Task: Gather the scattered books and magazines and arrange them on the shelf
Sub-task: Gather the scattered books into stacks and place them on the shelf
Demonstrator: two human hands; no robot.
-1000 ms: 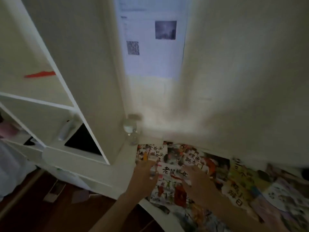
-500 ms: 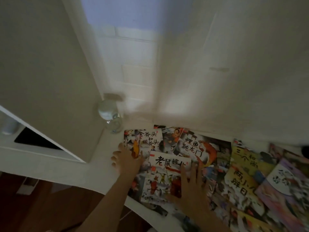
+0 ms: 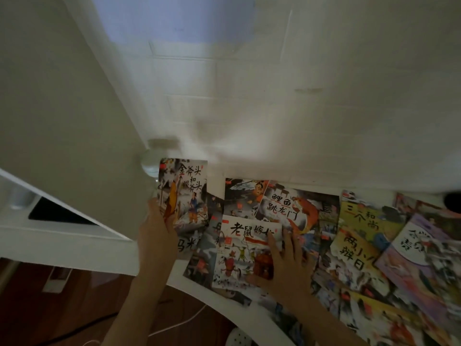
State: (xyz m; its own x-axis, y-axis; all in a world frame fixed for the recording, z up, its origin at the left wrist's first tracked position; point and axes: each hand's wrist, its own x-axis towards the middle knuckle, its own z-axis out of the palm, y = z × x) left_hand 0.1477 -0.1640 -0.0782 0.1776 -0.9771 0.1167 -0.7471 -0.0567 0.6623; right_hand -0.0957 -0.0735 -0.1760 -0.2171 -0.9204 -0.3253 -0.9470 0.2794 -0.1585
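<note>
Several thin picture books lie overlapping on a white table (image 3: pixel 149 260) against the wall. My left hand (image 3: pixel 157 228) grips one book with black characters and a small blue figure (image 3: pixel 187 193) by its lower left corner, raised and tilted up off the pile. My right hand (image 3: pixel 282 265) lies flat with spread fingers on another book with a red and white cover (image 3: pixel 239 253). A fish-cover book (image 3: pixel 287 208) and yellow-cover books (image 3: pixel 359 236) lie to the right. The white shelf unit (image 3: pixel 62 121) stands at the left.
A clear glass object (image 3: pixel 149 161) stands in the corner behind the raised book. A dark item (image 3: pixel 57 213) lies in the shelf's lower opening. A white cable (image 3: pixel 184 320) runs over the brown floor below the table edge. A black object (image 3: pixel 452 202) sits at far right.
My left hand has taken hold of the leftmost book and lifted it up from the pile. My right hand moved onto the red and white book. The view dropped toward the table.
</note>
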